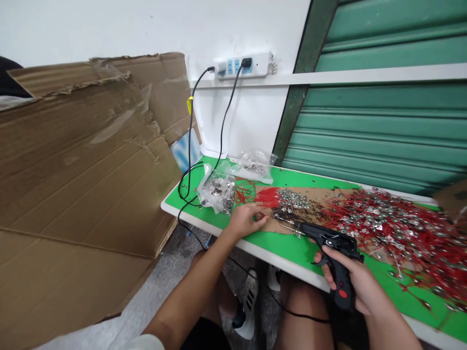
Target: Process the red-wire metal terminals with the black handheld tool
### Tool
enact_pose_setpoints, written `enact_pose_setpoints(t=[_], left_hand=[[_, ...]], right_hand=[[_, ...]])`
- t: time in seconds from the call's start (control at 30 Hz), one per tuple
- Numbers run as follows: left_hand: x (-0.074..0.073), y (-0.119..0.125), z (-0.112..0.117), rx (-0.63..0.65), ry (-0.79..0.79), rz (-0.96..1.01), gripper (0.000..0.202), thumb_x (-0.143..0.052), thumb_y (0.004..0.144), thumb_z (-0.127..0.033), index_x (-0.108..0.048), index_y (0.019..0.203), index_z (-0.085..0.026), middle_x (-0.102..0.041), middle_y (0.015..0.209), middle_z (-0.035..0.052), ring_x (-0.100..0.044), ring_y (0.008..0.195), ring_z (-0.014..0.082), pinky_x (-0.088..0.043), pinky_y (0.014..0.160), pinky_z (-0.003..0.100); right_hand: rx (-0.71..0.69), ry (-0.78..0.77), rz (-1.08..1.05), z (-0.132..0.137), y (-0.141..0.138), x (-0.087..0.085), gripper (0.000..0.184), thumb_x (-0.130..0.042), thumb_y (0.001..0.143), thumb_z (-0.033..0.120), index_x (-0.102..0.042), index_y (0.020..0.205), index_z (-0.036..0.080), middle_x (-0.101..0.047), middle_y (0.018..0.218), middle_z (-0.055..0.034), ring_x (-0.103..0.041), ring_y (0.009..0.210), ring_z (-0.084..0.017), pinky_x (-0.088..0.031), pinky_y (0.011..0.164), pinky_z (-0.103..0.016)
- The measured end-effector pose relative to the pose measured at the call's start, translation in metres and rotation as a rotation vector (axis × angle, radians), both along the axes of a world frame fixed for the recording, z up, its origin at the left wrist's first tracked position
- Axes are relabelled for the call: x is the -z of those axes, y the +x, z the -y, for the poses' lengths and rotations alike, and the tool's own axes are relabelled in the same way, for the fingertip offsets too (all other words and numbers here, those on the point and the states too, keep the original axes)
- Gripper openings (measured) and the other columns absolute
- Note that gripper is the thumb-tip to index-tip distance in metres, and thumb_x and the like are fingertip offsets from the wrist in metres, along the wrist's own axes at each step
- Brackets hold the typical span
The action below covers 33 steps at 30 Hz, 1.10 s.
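My right hand point(359, 279) is wrapped around the grip of a black soldering gun point(328, 236), whose thin metal tip points left over a brown cardboard sheet point(260, 226). Just left of that tip, my left hand point(243, 221) has thumb and forefinger pinched together; anything between them is too small to make out. Behind the fingers lies a bundle of red wires point(267, 197), with small silvery metal pieces point(293, 199) at its right end. A large tangled heap of red wires with metal ends point(383, 218) spreads to the right of the gun.
Two transparent bags, a nearer bag point(218, 192) and a farther bag point(255, 166), hold small metal parts on the green tabletop point(215, 221). Black cords run from a power strip point(242, 66) past the table's left end. Large cardboard point(80, 194) stands left; a green shutter point(372, 131) stands behind.
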<state>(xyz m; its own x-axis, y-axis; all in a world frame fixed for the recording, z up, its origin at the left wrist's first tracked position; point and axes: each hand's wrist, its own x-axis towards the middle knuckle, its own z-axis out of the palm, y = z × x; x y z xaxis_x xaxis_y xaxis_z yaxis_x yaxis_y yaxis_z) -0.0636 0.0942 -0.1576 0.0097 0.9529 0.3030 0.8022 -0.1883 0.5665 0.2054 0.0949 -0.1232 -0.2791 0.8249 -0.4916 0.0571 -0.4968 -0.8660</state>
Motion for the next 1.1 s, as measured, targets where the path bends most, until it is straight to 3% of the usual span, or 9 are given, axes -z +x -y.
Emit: enact_pose_setpoints(t=[0.1,0.33,0.97,1.1], left_hand=[[0.001,-0.0007,-0.0008,0.006,-0.018,0.006,0.018,-0.063,0.089,-0.034,-0.076,0.094,-0.021,-0.073,0.086,0.0014,-0.065,0.079,0.0131,-0.047,0.073,0.022],[0.0072,-0.0026,-0.0026,0.002,-0.028,-0.009,0.02,-0.062,0.09,-0.035,-0.076,0.093,-0.022,-0.073,0.088,0.0015,-0.066,0.081,0.0134,-0.047,0.073,0.022],[0.0029,-0.0017,-0.0022,-0.023,-0.035,0.001,0.017,-0.064,0.089,-0.032,-0.076,0.093,-0.021,-0.072,0.086,0.0022,-0.064,0.08,0.0135,-0.046,0.074,0.022],[0.001,-0.0018,-0.002,-0.017,-0.043,-0.007,0.017,-0.065,0.088,-0.032,-0.076,0.093,-0.02,-0.072,0.086,0.0019,-0.065,0.081,0.0137,-0.046,0.073,0.022]], right_hand=[[0.022,-0.011,-0.029,0.0016,-0.0019,-0.0032,0.04,-0.078,0.07,0.052,-0.071,0.078,0.014,-0.05,0.044,0.0017,-0.041,0.035,-0.007,-0.033,0.034,-0.016],[0.027,-0.012,-0.061,0.0007,-0.003,-0.0039,0.035,-0.078,0.071,0.048,-0.07,0.074,0.014,-0.051,0.045,-0.0007,-0.042,0.034,-0.008,-0.031,0.033,-0.015],[-0.009,-0.075,0.01,-0.0072,0.0025,0.0043,0.04,-0.081,0.065,0.053,-0.067,0.071,0.015,-0.054,0.045,-0.0023,-0.043,0.034,-0.01,-0.031,0.031,-0.018],[0.026,-0.059,0.02,-0.0049,0.001,0.0029,0.038,-0.079,0.069,0.05,-0.068,0.071,0.014,-0.053,0.044,-0.002,-0.043,0.035,-0.009,-0.032,0.033,-0.017]])
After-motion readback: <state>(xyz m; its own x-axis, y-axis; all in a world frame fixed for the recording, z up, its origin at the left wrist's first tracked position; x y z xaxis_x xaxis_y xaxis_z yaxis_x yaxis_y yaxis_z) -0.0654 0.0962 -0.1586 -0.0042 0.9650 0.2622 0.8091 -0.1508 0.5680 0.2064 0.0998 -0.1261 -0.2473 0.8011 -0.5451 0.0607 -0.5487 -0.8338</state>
